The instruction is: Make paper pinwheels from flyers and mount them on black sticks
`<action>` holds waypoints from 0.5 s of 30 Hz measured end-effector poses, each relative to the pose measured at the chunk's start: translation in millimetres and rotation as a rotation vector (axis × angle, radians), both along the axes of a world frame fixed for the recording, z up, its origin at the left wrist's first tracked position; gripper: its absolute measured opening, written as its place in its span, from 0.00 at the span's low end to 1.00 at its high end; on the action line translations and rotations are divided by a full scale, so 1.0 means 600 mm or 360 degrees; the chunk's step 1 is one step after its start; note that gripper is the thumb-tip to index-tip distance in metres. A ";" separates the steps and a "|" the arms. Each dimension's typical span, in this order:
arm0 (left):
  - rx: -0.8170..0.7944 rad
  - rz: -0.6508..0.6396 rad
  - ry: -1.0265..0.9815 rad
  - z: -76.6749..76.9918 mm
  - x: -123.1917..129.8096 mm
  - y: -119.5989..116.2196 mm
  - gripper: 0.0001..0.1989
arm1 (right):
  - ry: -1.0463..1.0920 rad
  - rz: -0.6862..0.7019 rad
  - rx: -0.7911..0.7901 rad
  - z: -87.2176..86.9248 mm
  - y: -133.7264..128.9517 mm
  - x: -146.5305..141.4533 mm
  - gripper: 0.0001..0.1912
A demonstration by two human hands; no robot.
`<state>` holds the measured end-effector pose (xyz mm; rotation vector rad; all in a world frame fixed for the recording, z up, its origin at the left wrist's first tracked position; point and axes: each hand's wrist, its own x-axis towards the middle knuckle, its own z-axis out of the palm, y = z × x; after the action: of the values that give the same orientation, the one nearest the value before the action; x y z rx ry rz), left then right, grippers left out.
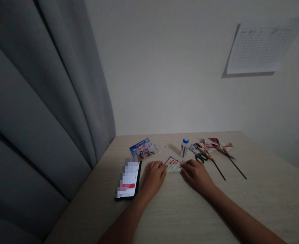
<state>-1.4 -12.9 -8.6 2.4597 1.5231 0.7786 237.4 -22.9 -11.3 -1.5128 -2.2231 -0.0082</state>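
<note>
A folded piece of printed paper (173,165), roughly triangular with red and green print, lies on the table between my hands. My left hand (155,173) grips its left corner, thumb on top and fingers curled. At the opposite corner my right hand (195,172) pinches the paper in the same way. Just beyond the paper stands a glue bottle (183,149) with a blue cap. Black-handled scissors (201,157) lie past my right hand, partly hidden by a paper pinwheel.
Two paper pinwheels (213,145) on dark sticks lie at the right. A blue printed flyer (143,149) is at the back left. Left of my left hand, a lit phone (128,179) rests on the table. A grey curtain (50,84) borders the left side; a written sheet (258,49) hangs on the wall.
</note>
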 end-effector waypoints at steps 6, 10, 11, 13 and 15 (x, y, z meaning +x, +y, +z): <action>0.0002 0.0019 0.0086 0.003 0.002 0.000 0.15 | 0.0025 -0.0045 -0.0011 -0.006 0.001 -0.005 0.18; 0.0032 0.0034 0.0134 0.003 0.005 -0.001 0.15 | -0.0021 -0.0092 -0.0011 -0.005 -0.003 -0.009 0.18; 0.0040 0.0040 0.0145 0.002 0.005 -0.002 0.15 | -0.0035 -0.0110 -0.0010 -0.005 -0.003 -0.010 0.18; 0.0049 0.0056 0.0167 0.003 0.007 -0.003 0.15 | -0.0043 -0.0134 -0.0008 -0.006 -0.003 -0.010 0.18; 0.0057 0.0068 0.0183 0.003 0.008 -0.004 0.15 | -0.0034 -0.0138 -0.0011 -0.006 -0.002 -0.010 0.18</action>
<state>3.5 -15.5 -6.8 2.5464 1.6191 0.6883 231.4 -24.1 -15.2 -1.6194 -2.1745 -0.0436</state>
